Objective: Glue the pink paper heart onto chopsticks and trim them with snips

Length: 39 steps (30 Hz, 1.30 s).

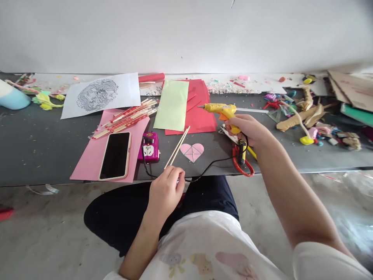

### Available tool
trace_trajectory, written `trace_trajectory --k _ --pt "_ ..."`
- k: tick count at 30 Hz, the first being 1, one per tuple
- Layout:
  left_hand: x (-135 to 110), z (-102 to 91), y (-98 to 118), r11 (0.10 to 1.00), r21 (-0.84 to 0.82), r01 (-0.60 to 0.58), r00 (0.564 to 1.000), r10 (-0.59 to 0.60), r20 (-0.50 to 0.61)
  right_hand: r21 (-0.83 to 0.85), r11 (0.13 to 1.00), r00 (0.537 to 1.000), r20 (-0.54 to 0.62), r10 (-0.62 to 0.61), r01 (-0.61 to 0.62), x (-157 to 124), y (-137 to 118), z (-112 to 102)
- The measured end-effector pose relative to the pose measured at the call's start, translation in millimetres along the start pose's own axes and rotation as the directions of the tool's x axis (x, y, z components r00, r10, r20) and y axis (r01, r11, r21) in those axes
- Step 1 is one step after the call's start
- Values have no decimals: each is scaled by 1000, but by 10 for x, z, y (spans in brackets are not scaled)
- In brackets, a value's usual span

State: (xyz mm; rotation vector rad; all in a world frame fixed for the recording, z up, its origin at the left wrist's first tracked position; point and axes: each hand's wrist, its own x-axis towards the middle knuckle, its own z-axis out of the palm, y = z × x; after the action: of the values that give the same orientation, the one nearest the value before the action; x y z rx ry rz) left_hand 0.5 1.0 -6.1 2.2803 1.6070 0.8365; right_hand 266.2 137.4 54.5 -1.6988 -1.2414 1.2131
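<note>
My left hand [166,189] is closed in a pinch on the near ends of two thin wooden sticks [177,146], which slant up and to the right over the table's front edge. My right hand [247,128] grips the handle of a yellow glue gun [220,109], whose nozzle points left over the red paper [201,116]. The gun's black cord [212,165] runs to a purple power socket [149,147]. A pink paper heart [192,151] lies flat between the two hands.
A phone [115,155] lies on pink paper [87,163]. Behind are a bundle of red-wrapped sticks [125,118], a light green sheet [172,105] and a printed sheet [100,94]. Red-handled scissors [243,165] lie by my right wrist. Craft scraps [305,116] crowd the right.
</note>
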Motion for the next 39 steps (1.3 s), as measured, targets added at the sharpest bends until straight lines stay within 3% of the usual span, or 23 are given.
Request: trace_trajectory --k 6,12,16,25,33,39 --pt "-3 2 -26 1000 21 1 1000 -1 -19 287 957 998 57 25 -41 -429 220 63" --pt "17 -17 -42 1000 24 6 1000 -6 -25 417 908 989 -116 94 -37 -816 516 258" --pt "46 -9 -50 1000 12 13 999 -13 -43 492 870 992 -126 29 37 -974 622 321" --pt "107 68 -47 987 -152 47 989 -67 -133 481 872 996 54 72 -89 -1200 689 265" --pt "116 112 -29 895 -445 43 957 -164 -238 489 868 996 55 74 -92 -1260 648 292" --pt "96 116 -26 860 -510 23 947 -183 -265 445 892 997 37 74 -83 -1271 612 318"
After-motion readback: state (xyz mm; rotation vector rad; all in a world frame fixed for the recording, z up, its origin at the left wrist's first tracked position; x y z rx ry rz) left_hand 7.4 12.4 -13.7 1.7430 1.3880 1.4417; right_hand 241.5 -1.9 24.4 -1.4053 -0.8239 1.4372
